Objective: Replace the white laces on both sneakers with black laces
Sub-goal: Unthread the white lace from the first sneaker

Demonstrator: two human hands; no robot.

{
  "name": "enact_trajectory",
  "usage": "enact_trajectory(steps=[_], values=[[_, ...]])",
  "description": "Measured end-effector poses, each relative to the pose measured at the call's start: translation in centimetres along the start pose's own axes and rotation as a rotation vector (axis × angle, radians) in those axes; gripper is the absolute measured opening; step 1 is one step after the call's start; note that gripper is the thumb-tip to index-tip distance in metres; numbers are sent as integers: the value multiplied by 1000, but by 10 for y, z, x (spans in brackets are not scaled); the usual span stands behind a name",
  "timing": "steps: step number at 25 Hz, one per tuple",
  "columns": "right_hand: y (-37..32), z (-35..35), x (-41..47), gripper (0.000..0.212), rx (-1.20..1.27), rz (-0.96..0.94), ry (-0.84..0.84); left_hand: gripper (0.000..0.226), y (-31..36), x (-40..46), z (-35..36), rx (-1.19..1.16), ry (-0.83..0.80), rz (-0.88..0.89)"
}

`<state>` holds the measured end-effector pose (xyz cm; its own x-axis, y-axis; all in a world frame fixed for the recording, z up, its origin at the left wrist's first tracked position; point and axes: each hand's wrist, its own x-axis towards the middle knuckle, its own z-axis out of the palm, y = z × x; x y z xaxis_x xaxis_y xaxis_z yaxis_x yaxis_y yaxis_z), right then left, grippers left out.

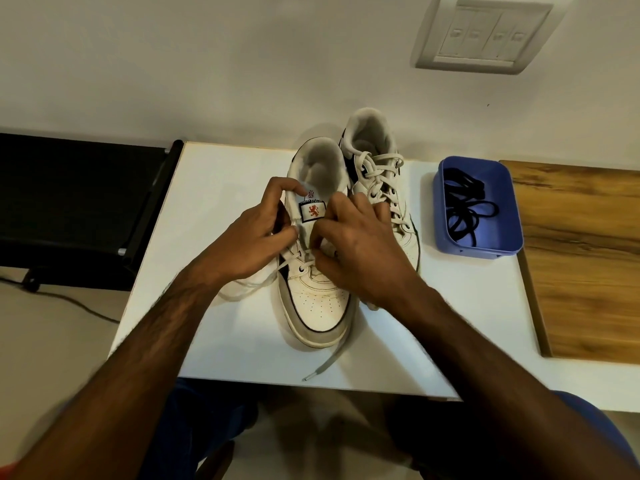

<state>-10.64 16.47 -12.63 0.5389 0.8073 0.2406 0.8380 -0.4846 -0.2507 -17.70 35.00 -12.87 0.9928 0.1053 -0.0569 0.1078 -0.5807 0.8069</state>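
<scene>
Two white sneakers stand on a white table (221,341), toes toward me. The near sneaker (317,306) has most of its white lace (322,365) pulled out; loose ends trail to the left and over the toe. My left hand (256,233) grips the sneaker's left eyelet flap. My right hand (360,247) pinches the lace at the lower eyelets. The far sneaker (377,174) is still fully laced in white. Black laces (464,206) lie coiled in a blue tray (509,220) at the right.
A wooden board (585,265) lies on the table's right side. A black stand or bench (69,202) sits left of the table, with a cable on the floor. A wall switch plate (485,32) is above.
</scene>
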Motion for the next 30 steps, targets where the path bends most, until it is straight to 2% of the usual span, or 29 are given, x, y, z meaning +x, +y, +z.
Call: enact_trajectory(steps=[4,9,11,20,25,30], values=[[22,-23,0,18,42,93,79,50,-1,1,-3,8,-19,1],[1,-3,-2,22,41,11,6,50,2,0,-1,5,-8,7],[-7,7,-2,17,50,-5,2,50,2,1,0,3,-3,3],[15,-18,0,16,43,105,57,51,0,1,-2,-4,-23,9],[-7,6,-3,15,46,17,13,49,1,1,0,-32,-10,5],[6,-2,0,15,33,69,-28,51,0,2,0,-10,-16,5]])
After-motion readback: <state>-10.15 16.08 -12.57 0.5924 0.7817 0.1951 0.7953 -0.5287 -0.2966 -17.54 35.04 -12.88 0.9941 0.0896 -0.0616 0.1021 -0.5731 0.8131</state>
